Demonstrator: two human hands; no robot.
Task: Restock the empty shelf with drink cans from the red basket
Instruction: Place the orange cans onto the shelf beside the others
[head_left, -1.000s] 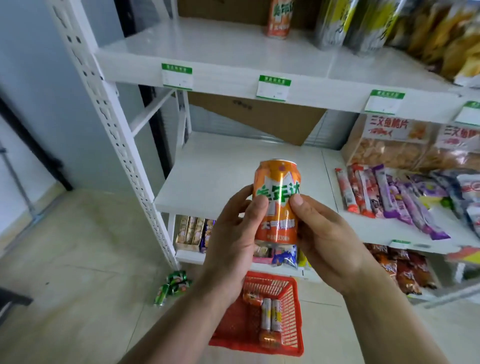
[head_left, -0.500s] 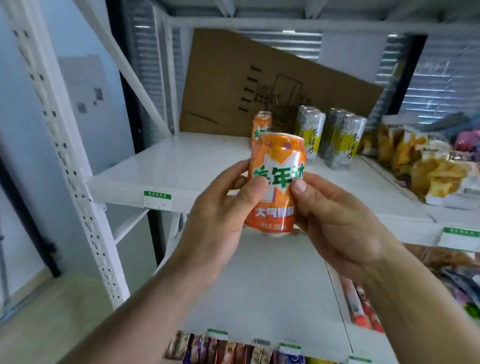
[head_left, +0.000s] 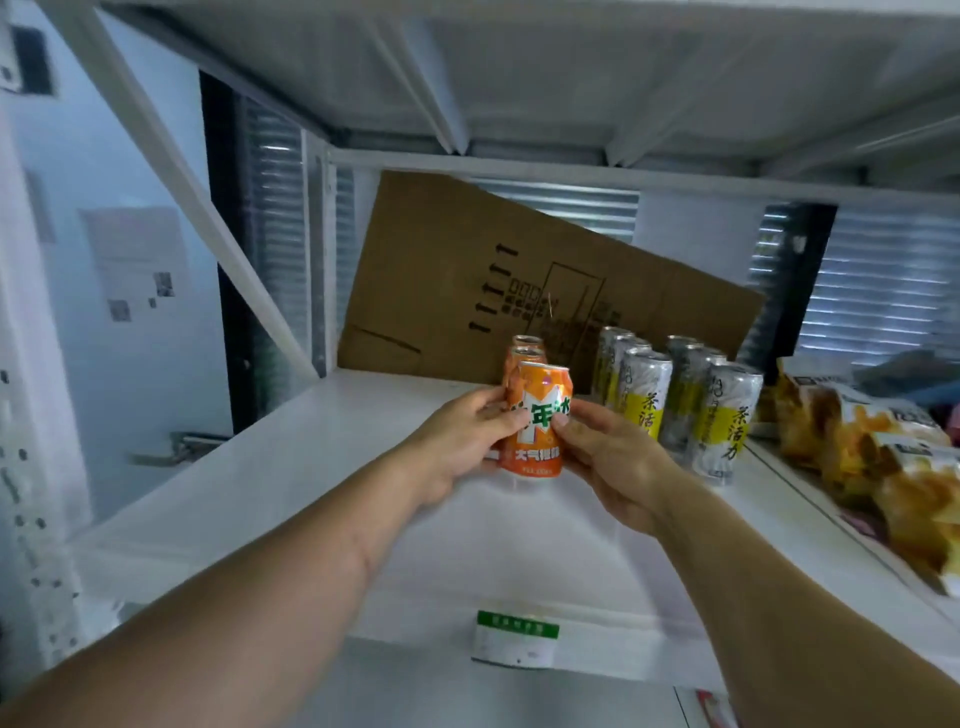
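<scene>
An orange drink can (head_left: 537, 431) stands upright on the white shelf (head_left: 291, 467), held from both sides. My left hand (head_left: 457, 447) grips its left side with the thumb across the label. My right hand (head_left: 608, 457) grips its right side, thumb on the front. Two more orange cans (head_left: 527, 349) line up directly behind it. To the right stand two rows of silver and yellow cans (head_left: 717, 415). The red basket is out of view.
A brown cardboard sheet (head_left: 467, 280) leans against the back of the shelf. Snack bags (head_left: 872, 452) lie on the neighbouring shelf at the right. A green and white price tag (head_left: 517, 639) hangs on the shelf's front edge. A white slanted brace (head_left: 171, 171) crosses the left side.
Both hands carried the orange can up and forward from in front of the shelf onto the shelf, in front of the other orange cans. My view rose to the upper shelf.
</scene>
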